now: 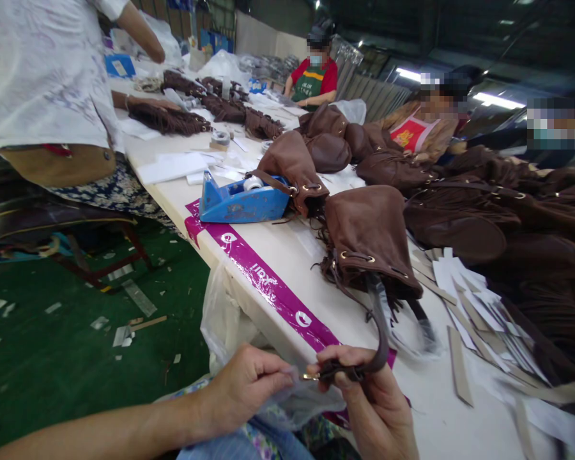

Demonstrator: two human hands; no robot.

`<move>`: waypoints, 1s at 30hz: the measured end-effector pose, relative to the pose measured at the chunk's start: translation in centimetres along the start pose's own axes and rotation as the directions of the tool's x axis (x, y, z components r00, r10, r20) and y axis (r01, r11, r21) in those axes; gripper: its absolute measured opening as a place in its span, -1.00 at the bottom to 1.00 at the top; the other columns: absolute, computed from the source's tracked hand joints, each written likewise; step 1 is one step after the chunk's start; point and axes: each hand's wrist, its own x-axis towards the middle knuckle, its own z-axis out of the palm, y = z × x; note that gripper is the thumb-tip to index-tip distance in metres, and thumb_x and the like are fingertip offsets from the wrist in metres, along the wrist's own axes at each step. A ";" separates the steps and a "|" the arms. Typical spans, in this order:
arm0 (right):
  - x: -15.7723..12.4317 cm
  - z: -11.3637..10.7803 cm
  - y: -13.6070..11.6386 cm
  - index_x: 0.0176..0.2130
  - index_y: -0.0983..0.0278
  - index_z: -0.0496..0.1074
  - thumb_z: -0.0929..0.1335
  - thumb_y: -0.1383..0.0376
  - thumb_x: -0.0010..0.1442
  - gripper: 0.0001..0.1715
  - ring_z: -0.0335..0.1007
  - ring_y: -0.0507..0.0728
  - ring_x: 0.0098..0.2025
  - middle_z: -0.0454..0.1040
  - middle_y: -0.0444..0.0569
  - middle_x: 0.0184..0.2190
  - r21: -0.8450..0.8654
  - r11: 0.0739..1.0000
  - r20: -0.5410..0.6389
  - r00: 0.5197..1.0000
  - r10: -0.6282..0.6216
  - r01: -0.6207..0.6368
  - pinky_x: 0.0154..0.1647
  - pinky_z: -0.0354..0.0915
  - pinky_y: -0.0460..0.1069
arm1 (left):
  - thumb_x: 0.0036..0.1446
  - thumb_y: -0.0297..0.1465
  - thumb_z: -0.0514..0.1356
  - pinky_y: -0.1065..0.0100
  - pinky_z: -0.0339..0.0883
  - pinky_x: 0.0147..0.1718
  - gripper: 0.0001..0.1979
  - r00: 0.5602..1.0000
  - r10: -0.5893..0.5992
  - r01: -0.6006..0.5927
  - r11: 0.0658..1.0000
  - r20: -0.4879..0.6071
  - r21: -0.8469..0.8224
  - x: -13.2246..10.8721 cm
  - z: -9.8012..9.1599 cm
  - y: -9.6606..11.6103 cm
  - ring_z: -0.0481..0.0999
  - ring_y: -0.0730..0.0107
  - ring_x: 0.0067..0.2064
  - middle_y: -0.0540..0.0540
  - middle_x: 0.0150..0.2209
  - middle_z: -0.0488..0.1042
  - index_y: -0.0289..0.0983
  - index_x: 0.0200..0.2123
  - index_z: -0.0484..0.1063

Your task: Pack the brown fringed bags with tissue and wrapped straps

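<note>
My right hand (371, 399) is closed around the end of a brown leather strap (378, 332) near its small metal clasp. The strap runs up to a brown drawstring bag (368, 239) lying on the white table (287, 252). My left hand (246, 383) pinches at the clasp end, its fingertips meeting my right hand's just off the table's near edge. What the left fingers grip is too small to name.
A blue tape dispenser (242, 201) sits beside more brown bags (292, 163). Paper and card strips (464, 306) lie at right beside piled bags (508, 211). A clear plastic bag (225, 313) hangs off the edge. A standing person (43, 83) works at left; other workers sit behind.
</note>
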 end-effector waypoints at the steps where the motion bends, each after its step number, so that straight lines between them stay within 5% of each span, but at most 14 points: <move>1: 0.1 0.1 0.0 -0.19 0.12 0.41 0.34 0.31 0.25 -0.90 0.52 0.10 -0.30 0.51 -0.04 -0.23 0.001 1.000 -0.021 1.000 -0.003 0.003 -0.36 0.43 -0.05 | 0.21 -0.19 0.11 0.50 0.15 -0.45 -0.62 1.000 0.007 -0.007 1.000 0.006 0.018 0.0 0.0 0.2 0.32 0.48 -0.44 -0.02 -0.47 0.48 -0.37 -0.23 0.61; 17: -0.4 1.0 -0.3 -0.28 0.12 0.42 0.43 0.20 0.15 -0.88 0.46 0.08 -0.37 0.52 -0.10 -0.31 0.044 0.994 -0.134 0.985 0.109 -0.104 -0.39 0.40 -0.06 | 0.24 -0.24 0.11 0.46 0.29 -0.24 -0.67 0.997 0.072 -0.070 0.993 0.021 -0.090 -0.3 0.4 0.9 0.51 0.30 -0.22 -0.08 -0.25 0.59 -0.28 -0.15 0.59; 22: 0.3 1.4 -1.1 -0.31 0.21 0.49 0.48 0.14 0.05 -0.76 0.47 0.13 -0.34 0.54 -0.04 -0.36 -0.064 0.970 -0.175 0.960 0.219 -0.233 -0.25 0.42 -0.01 | 0.11 -0.26 0.21 0.46 0.26 -0.38 -0.72 0.997 -0.062 0.073 0.950 0.047 -0.302 -0.1 0.7 0.6 0.44 0.38 -0.39 -0.08 -0.43 0.54 -0.37 -0.34 0.60; 30: 1.5 1.8 -2.3 -0.33 0.28 0.48 0.50 0.09 -0.01 -0.65 0.34 0.06 -0.47 0.45 -0.11 -0.50 -0.071 0.924 -0.049 0.926 0.374 -0.377 -0.42 0.29 -0.06 | -0.15 -0.14 0.37 0.38 0.38 -0.41 -0.60 0.974 -0.208 0.222 0.782 0.092 -0.583 0.9 1.5 2.4 0.51 0.31 -0.40 -0.12 -0.46 0.50 -0.39 -0.41 0.55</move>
